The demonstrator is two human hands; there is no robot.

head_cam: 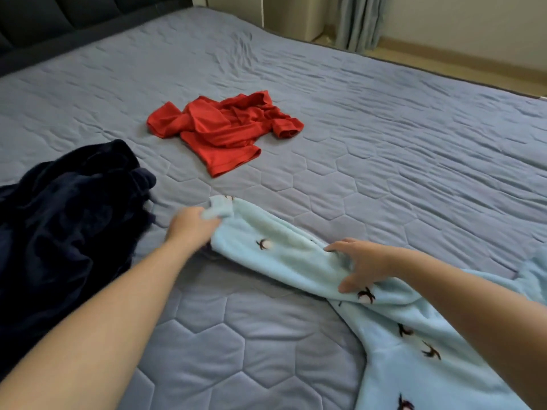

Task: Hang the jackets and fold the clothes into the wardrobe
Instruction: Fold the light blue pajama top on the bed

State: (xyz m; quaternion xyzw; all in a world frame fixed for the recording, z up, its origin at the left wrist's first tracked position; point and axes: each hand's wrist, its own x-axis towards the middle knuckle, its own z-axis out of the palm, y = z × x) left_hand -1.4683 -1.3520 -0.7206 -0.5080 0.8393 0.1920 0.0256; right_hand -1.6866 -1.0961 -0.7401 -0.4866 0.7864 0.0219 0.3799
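Running off the lower right edge, the pale blue fleece garment (414, 350) shows only in part, and the right forearm covers some of it. Whether its long stretched piece is a sleeve or a leg is hard to tell. Both bare forearms reach forward over the bed (384, 149). The right hand (365, 264) sits palm down on the middle of that piece, fingers curled into the fleece and thumb tucked under its near edge, pinching it. Further out, the left hand (192, 229) clenches the cuffed end, its fingertips buried in the bunched fabric. The piece lies taut between the two hands, slanting away to the left.

Beside the left arm a dark navy garment (68, 226) lies heaped, cut off by the left edge. Beyond, well apart, a crumpled red shirt (222, 131) rests on the quilted cover. At the far side are a dark headboard (44, 22) and a grey curtain (358, 22).
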